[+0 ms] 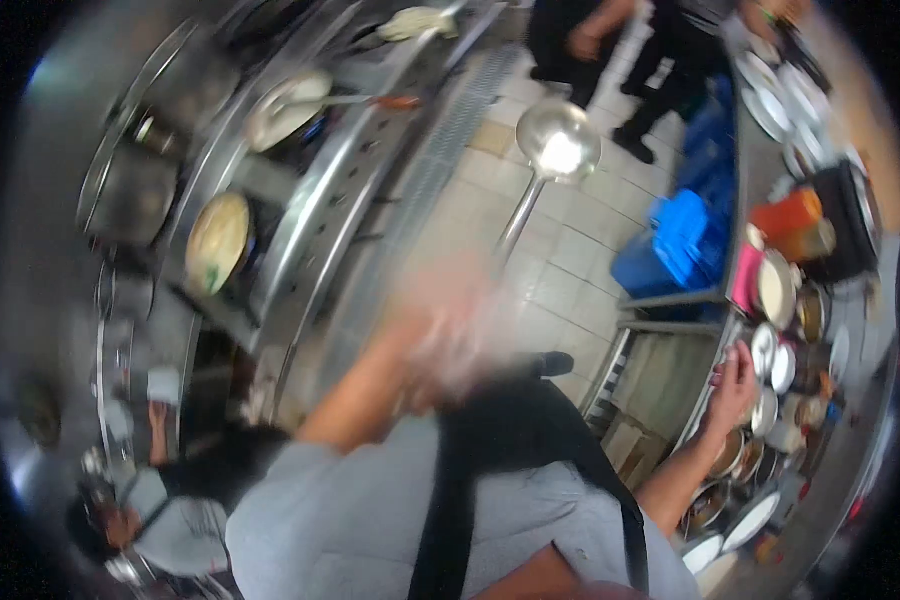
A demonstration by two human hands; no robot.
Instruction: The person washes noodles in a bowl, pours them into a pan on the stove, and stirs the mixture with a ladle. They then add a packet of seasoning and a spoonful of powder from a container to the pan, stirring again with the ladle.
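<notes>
The left hand is raised in front of the body and smeared by motion blur; the long handle of a steel ladle runs down into it, so it is taken to be closed round that handle, though the fingers cannot be made out. The ladle's round bowl is held high over the tiled floor, between the stove and the tabletop. The right hand is stretched out to the near edge of the tabletop, fingers loosely spread, touching a small white bowl among many crowded bowls and tins. What those hold cannot be told. On the stove, a pan holds something pale yellow. Other people are partly cut off at the frame edges.
</notes>
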